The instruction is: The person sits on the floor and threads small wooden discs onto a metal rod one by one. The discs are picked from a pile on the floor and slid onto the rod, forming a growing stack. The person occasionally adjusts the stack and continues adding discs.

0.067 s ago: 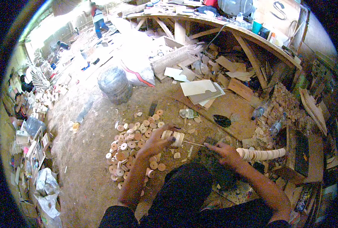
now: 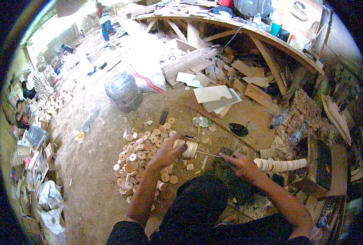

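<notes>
My left hand (image 2: 167, 155) is closed around a short stack of round wooden discs (image 2: 191, 150), with the thumb across it. From the stack's right end runs a thin, pale rod or wire (image 2: 208, 154). Its other end is pinched in the fingers of my right hand (image 2: 240, 164). Beyond the right wrist, a long row of strung wooden discs (image 2: 285, 165) stretches to the right; its link to the rod is hidden behind the hand. A heap of loose discs with centre holes (image 2: 138, 153) lies on the ground left of my left hand.
Boards (image 2: 218, 98) lie ahead under a long wooden workbench (image 2: 230, 26). A grey rounded drum-like seat (image 2: 123, 92) stands ahead left. Wood offcuts (image 2: 32, 151) line the left side, a wooden box (image 2: 318, 163) stands right, and another person (image 2: 105, 22) is far off.
My left thumb and fingers have shifted slightly on the disc stack, which looks a little turned. My right hand stays put. The distant person has moved slightly.
</notes>
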Demonstrator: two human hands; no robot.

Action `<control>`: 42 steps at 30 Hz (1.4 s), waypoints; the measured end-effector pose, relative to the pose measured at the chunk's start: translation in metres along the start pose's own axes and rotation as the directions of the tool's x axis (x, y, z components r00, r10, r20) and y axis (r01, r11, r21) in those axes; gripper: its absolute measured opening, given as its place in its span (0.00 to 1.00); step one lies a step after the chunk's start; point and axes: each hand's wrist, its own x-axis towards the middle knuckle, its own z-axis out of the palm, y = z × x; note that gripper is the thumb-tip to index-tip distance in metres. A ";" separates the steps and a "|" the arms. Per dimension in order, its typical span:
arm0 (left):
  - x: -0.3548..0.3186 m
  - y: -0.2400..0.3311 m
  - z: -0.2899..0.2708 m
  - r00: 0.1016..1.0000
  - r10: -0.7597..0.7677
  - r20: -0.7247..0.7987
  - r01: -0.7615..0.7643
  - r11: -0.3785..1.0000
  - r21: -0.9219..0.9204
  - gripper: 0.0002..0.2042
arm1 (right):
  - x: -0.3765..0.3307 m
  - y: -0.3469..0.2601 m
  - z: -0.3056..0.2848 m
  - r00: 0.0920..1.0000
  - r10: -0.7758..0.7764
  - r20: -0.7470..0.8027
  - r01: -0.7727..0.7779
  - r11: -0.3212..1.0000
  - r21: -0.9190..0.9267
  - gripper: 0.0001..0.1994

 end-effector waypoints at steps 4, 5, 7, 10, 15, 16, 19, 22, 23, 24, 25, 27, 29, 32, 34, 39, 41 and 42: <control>0.006 -0.006 0.003 0.992 0.121 -0.037 -0.111 0.975 0.194 0.14 | 0.001 -0.003 -0.001 0.997 -0.038 -0.067 0.038 0.999 -0.001 0.46; 0.007 -0.007 0.003 0.991 0.124 -0.047 -0.111 0.967 0.228 0.14 | 0.001 -0.003 -0.001 0.998 -0.025 -0.061 0.026 1.000 0.004 0.46; 0.007 -0.008 0.005 0.991 0.054 -0.119 -0.033 0.985 0.171 0.15 | 0.000 -0.004 -0.001 0.999 0.001 -0.048 -0.001 1.000 0.012 0.45; 0.007 -0.004 0.009 0.996 -0.056 -0.063 0.064 0.991 0.119 0.16 | 0.000 -0.006 -0.002 0.998 0.016 -0.053 -0.016 1.000 0.008 0.45; 0.009 0.005 0.027 0.997 0.079 0.000 -0.072 0.911 0.407 0.22 | 0.001 -0.011 -0.003 0.996 -0.046 -0.079 0.048 0.999 0.022 0.43; 0.009 0.006 0.028 0.998 0.054 0.035 -0.063 0.909 0.411 0.23 | 0.001 -0.012 -0.004 0.994 -0.059 -0.097 0.062 0.997 0.033 0.43; 0.009 0.004 0.029 0.999 -0.011 0.030 0.005 0.979 0.203 0.24 | 0.000 -0.014 -0.006 0.999 0.020 -0.048 -0.019 1.000 0.020 0.41; 0.010 -0.004 0.032 0.974 -0.085 0.211 0.198 0.776 -0.599 0.22 | -0.002 -0.014 -0.006 0.995 0.028 -0.091 -0.025 0.999 0.039 0.39; 0.010 -0.007 0.034 0.950 -0.051 0.306 0.292 0.486 -0.824 0.21 | -0.003 -0.014 -0.006 0.995 0.029 -0.091 -0.024 0.998 0.056 0.39; 0.009 -0.011 0.039 0.966 -0.038 0.255 0.236 0.532 -0.814 0.22 | -0.004 -0.014 -0.006 0.995 0.030 -0.092 -0.023 0.997 0.073 0.38; 0.009 -0.014 0.046 0.979 -0.021 0.203 0.178 0.575 -0.799 0.22 | -0.004 -0.013 -0.005 0.995 0.030 -0.093 -0.022 0.996 0.088 0.37; 0.005 -0.019 0.058 0.988 -0.068 0.141 0.144 0.752 -0.643 0.22 | -0.004 -0.012 -0.005 0.995 0.016 -0.099 -0.007 0.996 0.090 0.35; -0.002 -0.022 0.066 0.978 -0.192 0.085 0.209 0.929 -0.305 0.22 | -0.003 -0.011 -0.004 0.994 0.019 -0.106 -0.011 0.997 0.083 0.33; 0.010 -0.018 0.075 0.983 0.042 0.177 -0.054 0.996 0.065 0.20 | -0.002 -0.007 -0.003 0.993 0.079 -0.090 -0.069 0.992 0.107 0.28; 0.018 -0.014 0.079 0.978 0.024 0.208 -0.049 0.992 0.114 0.20 | -0.002 -0.002 -0.004 0.986 0.162 -0.033 -0.153 0.971 0.184 0.25; 0.032 0.007 0.081 0.972 0.105 0.210 -0.125 0.989 0.080 0.21 | 0.001 0.006 -0.014 0.974 -0.059 -0.218 0.121 0.951 0.283 0.22; 0.039 0.019 0.083 0.968 0.134 0.214 -0.162 0.980 0.119 0.22 | 0.003 0.007 -0.023 0.975 0.211 -0.064 -0.206 0.975 0.080 0.24; 0.042 0.026 0.084 0.966 0.146 0.212 -0.179 0.972 0.149 0.22 | 0.002 0.001 -0.023 0.901 0.121 -0.418 -0.062 0.986 0.152 0.27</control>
